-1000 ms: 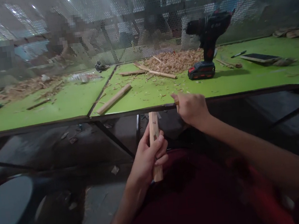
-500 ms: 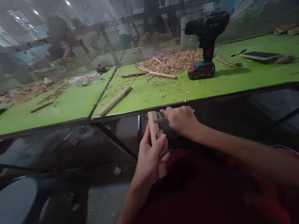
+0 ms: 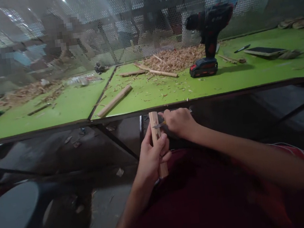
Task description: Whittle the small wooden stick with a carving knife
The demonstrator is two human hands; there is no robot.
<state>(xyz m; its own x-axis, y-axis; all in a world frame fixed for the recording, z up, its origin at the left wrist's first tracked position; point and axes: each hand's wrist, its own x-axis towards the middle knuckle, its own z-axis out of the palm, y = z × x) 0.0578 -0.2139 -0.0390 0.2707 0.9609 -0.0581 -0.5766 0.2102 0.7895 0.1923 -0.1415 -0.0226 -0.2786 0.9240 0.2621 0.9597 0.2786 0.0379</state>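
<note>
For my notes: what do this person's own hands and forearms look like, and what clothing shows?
The left hand and right hand are ungloved, with no wristwear visible. Both forearms are bare along the stretch that shows clearly. A dark maroon garment covers the torso; I can make out no markings on it.
</note>
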